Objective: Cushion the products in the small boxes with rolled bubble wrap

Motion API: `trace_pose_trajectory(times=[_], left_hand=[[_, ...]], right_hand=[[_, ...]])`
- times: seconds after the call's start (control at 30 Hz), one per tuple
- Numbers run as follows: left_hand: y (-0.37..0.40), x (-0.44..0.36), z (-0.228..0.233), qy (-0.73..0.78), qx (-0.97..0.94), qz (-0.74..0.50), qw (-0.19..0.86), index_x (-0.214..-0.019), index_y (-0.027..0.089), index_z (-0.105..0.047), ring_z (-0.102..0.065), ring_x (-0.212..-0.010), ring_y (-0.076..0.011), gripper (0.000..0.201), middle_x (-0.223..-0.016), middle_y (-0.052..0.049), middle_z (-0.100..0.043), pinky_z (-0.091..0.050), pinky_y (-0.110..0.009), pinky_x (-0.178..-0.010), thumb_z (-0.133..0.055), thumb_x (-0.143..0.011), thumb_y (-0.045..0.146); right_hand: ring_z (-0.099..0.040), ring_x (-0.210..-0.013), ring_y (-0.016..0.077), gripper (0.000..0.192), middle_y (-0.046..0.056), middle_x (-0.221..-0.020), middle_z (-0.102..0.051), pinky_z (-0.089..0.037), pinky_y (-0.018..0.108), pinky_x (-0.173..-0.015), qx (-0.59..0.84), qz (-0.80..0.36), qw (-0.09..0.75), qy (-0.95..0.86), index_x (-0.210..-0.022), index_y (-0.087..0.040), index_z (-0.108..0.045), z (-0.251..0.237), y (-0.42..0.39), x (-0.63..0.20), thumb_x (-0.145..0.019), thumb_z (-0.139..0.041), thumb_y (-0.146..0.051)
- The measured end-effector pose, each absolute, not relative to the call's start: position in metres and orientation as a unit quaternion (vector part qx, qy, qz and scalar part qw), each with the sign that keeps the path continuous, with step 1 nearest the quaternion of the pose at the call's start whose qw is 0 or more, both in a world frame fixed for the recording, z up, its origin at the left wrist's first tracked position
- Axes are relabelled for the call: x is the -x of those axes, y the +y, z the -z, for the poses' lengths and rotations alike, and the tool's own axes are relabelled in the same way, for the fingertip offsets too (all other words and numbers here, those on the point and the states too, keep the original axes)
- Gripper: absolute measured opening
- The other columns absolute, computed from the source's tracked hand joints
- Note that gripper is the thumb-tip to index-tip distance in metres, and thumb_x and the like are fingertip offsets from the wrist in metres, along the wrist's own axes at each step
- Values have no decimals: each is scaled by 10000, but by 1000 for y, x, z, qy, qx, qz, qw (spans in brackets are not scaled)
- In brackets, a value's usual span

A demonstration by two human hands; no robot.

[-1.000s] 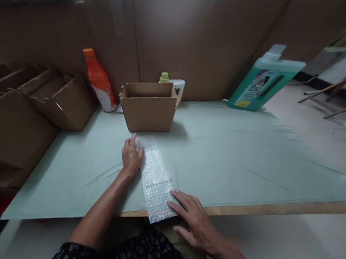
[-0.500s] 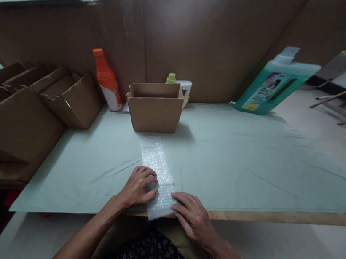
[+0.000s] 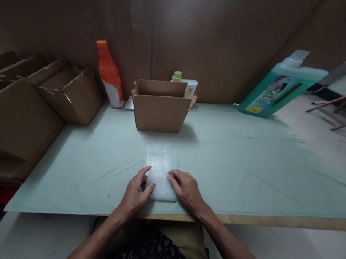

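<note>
Both hands, left [image 3: 136, 192] and right [image 3: 185, 189], press flat with loosely spread fingers on bubble wrap [image 3: 161, 169] lying on the counter [image 3: 245, 171] before the box [image 3: 160, 110]; looks mid-fold, next likely needs creasing it down.

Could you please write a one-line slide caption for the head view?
Both hands, left hand and right hand, press a bubble wrap sheet beside a cardboard box.
</note>
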State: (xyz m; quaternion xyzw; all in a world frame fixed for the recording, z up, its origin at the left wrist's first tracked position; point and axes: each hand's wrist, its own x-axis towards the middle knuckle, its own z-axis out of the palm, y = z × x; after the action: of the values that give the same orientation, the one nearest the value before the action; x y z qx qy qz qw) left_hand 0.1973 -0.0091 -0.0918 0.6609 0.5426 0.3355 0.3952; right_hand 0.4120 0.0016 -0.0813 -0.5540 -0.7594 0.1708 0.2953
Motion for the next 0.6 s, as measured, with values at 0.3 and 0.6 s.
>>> trace_pose_trajectory(times=[0.3,0.6], left_hand=[[-24,-221,108,561,-710,-395,157,-1526,216,-319,-579,-913,-251,698,-990,-88,-625,-488,-429,-858,-516,-862,128],[-27,-209,100,532,-737,-400,118,-1471,259,-385,-525,-1224,-311,587,-1359,-151,-538,-470,-507,-1001,-579,-918,214]], right_hand=[[-632,-1051,271,278,115,-1145,-700,-475,424,-893,490,-79,304,-813,-1212,-218,-620,77,-24,-422,-949,-586,-302],[-599,-1180,295,303,120,-1299,-677,-464,476,-963,411,-70,184,-890,-1222,-203,-621,75,-27,-408,-932,-572,-131]])
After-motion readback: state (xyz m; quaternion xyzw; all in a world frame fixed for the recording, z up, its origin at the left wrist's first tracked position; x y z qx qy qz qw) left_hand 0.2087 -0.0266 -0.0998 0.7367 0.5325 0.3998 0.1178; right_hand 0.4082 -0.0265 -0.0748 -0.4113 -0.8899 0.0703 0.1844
